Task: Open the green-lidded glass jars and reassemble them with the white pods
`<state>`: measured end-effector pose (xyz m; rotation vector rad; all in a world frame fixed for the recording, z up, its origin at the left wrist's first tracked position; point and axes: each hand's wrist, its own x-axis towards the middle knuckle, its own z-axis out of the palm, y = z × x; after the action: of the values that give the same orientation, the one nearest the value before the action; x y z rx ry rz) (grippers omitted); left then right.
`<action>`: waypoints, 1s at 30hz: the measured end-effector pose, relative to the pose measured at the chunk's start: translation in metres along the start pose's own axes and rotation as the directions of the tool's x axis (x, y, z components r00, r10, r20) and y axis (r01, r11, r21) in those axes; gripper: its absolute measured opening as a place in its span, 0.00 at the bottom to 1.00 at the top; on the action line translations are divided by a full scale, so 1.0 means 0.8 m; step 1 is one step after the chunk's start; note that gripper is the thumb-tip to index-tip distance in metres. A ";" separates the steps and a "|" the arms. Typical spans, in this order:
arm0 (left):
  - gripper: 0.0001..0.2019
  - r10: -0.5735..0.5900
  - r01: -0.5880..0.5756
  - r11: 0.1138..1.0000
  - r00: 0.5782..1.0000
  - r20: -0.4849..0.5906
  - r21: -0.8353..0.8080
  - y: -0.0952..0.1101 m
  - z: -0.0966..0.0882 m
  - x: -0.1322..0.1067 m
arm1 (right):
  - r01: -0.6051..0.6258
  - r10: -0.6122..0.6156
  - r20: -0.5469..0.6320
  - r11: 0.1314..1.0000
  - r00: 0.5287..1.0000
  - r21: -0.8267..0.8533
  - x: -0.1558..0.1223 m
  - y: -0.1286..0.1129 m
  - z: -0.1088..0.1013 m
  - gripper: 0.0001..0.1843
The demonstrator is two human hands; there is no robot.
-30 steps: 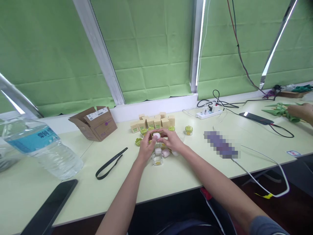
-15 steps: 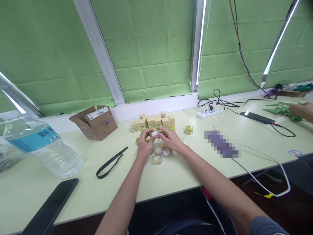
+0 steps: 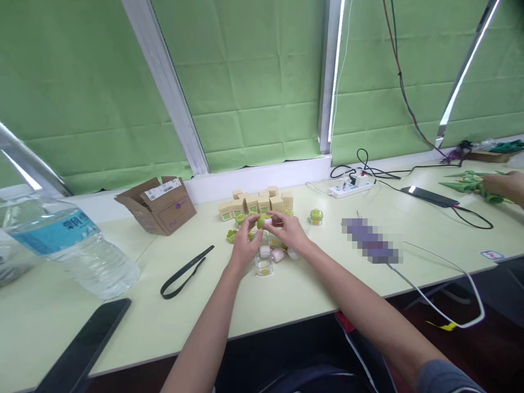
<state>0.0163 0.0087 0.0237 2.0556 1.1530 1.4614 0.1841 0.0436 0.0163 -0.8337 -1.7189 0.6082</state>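
My left hand and my right hand meet over the table, fingers closed around one small green lid with a pale pinkish-white insert at its right side. The lid's green face is turned left. Just below my hands stands a clear square jar without a lid. Beside it lie loose pale pink inserts, and more clear jars are partly covered by my right hand. A green flower-shaped piece lies left of my left fingers.
Small tan boxes are grouped behind my hands. A lidded jar stands to the right. Around are an open carton, a water bottle, a black strap, a power strip and another person's hand.
The held piece has been turned: its pale insert faced me before, and now the green lid shows on the left with the insert on the right. Both hands have shifted slightly.
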 end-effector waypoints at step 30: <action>0.20 -0.113 0.114 0.993 0.992 -0.060 0.010 0.003 0.000 0.004 | 0.299 -0.296 0.048 0.952 0.954 -0.062 -0.003 -0.010 0.001 0.20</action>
<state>0.0175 0.0094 0.0276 1.9335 1.2844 1.4724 0.1821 0.0362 0.0207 -0.5958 -1.8636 0.3636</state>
